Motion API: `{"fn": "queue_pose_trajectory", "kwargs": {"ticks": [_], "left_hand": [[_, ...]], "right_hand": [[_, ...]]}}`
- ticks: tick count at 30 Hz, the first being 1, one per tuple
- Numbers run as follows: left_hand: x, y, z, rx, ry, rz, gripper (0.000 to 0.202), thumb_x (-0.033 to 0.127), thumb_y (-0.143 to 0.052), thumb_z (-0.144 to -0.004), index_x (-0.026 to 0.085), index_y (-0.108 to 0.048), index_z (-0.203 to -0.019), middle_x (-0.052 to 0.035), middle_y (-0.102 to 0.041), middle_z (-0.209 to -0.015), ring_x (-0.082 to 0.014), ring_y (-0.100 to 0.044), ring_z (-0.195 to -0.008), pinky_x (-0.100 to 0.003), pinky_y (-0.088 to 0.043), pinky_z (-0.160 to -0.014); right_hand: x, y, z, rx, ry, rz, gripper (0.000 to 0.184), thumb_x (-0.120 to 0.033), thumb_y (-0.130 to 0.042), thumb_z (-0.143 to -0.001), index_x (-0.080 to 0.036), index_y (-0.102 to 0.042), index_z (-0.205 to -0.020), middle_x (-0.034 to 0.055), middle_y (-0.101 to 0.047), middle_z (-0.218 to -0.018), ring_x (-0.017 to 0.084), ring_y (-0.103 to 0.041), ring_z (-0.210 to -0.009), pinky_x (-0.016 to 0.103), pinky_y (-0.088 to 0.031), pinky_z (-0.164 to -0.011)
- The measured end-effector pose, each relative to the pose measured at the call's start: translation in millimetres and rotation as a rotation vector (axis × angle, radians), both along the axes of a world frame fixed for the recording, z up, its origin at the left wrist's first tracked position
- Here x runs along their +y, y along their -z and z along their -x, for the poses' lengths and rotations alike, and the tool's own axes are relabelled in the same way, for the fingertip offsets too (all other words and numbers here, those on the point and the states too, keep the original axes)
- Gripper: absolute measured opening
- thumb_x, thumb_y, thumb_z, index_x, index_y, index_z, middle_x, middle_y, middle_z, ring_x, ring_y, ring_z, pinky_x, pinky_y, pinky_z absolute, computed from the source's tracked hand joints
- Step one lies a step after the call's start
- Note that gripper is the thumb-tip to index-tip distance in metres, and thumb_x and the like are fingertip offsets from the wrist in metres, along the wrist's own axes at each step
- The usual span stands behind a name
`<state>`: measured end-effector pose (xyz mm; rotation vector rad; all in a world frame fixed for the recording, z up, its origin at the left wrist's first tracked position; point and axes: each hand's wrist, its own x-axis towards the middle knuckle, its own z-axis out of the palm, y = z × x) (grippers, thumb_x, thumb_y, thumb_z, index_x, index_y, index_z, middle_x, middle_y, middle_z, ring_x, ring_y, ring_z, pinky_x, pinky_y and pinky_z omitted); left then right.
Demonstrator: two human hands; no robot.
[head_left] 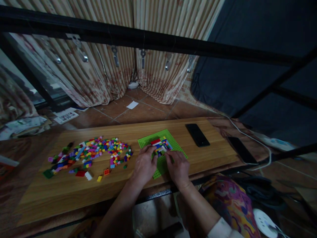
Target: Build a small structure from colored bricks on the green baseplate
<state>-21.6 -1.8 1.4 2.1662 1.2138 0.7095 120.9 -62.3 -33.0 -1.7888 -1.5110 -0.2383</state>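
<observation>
A green studded baseplate (170, 135) lies on the wooden board, carrying a low build of multicoloured toy bricks (162, 144). My left hand (145, 162) is closed at the build's left and near side, its fingers curled against the bricks. My right hand (178, 167) is closed in a pinch at the build's near right edge. Whatever is between its fingertips is too small and hidden to make out. Both wrists come in from the near edge of the board.
A spread of loose toy bricks (94, 150) covers the left half of the wooden board (81, 198). To the right lie a black phone (197, 135) and a second phone (242, 150) with a white cable (269, 155). A black metal bar (153, 38) with hooks crosses above.
</observation>
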Motion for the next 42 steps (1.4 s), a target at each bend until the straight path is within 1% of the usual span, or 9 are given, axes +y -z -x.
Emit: {"fn": "queue_pose_trajectory", "kwargs": {"ticks": [5,10,13,18,24,29,33,37,42], "left_hand": [[0,0.6,0,0.026,-0.003,-0.024,0.036,0.016,-0.052,-0.082,0.021,-0.058,-0.117,-0.0067,-0.056,-0.122,-0.0210,-0.053,-0.115,-0.036,-0.042,-0.103],[-1,7.1,-2,0.144,0.047,-0.152,0.056,0.007,-0.047,-0.079,0.026,-0.047,-0.132,-0.0074,-0.041,-0.138,-0.0234,-0.043,-0.124,-0.040,-0.039,-0.105],[-2,9.0,-6,0.244,0.094,-0.232,0.065,0.002,-0.044,-0.077,0.031,-0.044,-0.135,-0.0068,-0.036,-0.143,-0.0255,-0.040,-0.125,-0.044,-0.036,-0.104],[-2,7.6,-12,0.334,0.124,-0.284,0.060,0.005,-0.044,-0.079,0.029,-0.047,-0.134,-0.0106,-0.035,-0.143,-0.0290,-0.038,-0.124,-0.049,-0.035,-0.101],[-1,10.1,-11,0.353,0.119,-0.300,0.059,0.004,-0.043,-0.080,0.030,-0.047,-0.133,-0.0078,-0.038,-0.141,-0.0278,-0.036,-0.124,-0.047,-0.036,-0.100],[-1,9.2,-12,0.390,0.113,-0.304,0.056,0.005,-0.040,-0.082,0.029,-0.048,-0.132,-0.0076,-0.039,-0.141,-0.0285,-0.037,-0.125,-0.047,-0.039,-0.098],[-2,3.3,-16,0.424,0.098,-0.292,0.051,0.008,-0.040,-0.085,0.028,-0.049,-0.131,-0.0074,-0.041,-0.140,-0.0277,-0.039,-0.123,-0.046,-0.040,-0.097],[-3,-1.8,-20,0.462,0.076,-0.298,0.047,0.012,-0.040,-0.087,0.028,-0.051,-0.130,-0.0094,-0.044,-0.137,-0.0283,-0.041,-0.120,-0.049,-0.039,-0.097],[-2,-1.9,-23,0.487,0.055,-0.300,0.046,0.014,-0.038,-0.089,0.029,-0.051,-0.130,-0.0103,-0.047,-0.133,-0.0299,-0.043,-0.118,-0.052,-0.037,-0.096]], "right_hand": [[5,1.2,0,-0.026,0.005,0.015,0.020,-0.025,-0.050,-0.090,-0.020,-0.067,-0.083,0.0066,-0.068,-0.078,0.019,-0.060,-0.082,0.031,-0.044,-0.076],[8,0.0,-2,-0.032,0.003,0.023,0.019,-0.024,-0.050,-0.090,-0.020,-0.067,-0.082,0.0058,-0.068,-0.077,0.019,-0.059,-0.080,0.032,-0.043,-0.076],[8,-0.9,-3,-0.034,-0.011,0.024,0.019,-0.023,-0.051,-0.089,-0.021,-0.067,-0.080,0.0054,-0.067,-0.078,0.020,-0.057,-0.080,0.032,-0.042,-0.075],[10,-1.3,-4,-0.033,-0.034,0.013,0.019,-0.018,-0.051,-0.088,-0.021,-0.066,-0.076,0.0048,-0.066,-0.076,0.019,-0.056,-0.077,0.031,-0.042,-0.074],[11,-4.2,0,-0.040,-0.043,0.032,0.023,-0.017,-0.048,-0.089,-0.020,-0.064,-0.073,0.0049,-0.064,-0.075,0.019,-0.053,-0.077,0.031,-0.041,-0.073],[11,-8.1,0,-0.039,-0.092,0.018,0.026,-0.017,-0.046,-0.091,-0.020,-0.065,-0.072,0.0054,-0.064,-0.075,0.019,-0.054,-0.078,0.031,-0.043,-0.074],[12,-7.4,-3,0.014,-0.103,0.000,0.022,-0.017,-0.051,-0.089,-0.019,-0.066,-0.074,0.0051,-0.065,-0.077,0.018,-0.055,-0.078,0.030,-0.043,-0.074],[13,-4.5,-5,0.083,-0.095,0.016,0.016,-0.018,-0.055,-0.087,-0.019,-0.066,-0.077,0.0045,-0.066,-0.077,0.018,-0.055,-0.078,0.029,-0.043,-0.074],[13,-1.6,-7,0.084,-0.095,0.030,0.016,-0.017,-0.054,-0.087,-0.019,-0.066,-0.077,0.0038,-0.065,-0.075,0.018,-0.055,-0.076,0.030,-0.043,-0.074]]}}
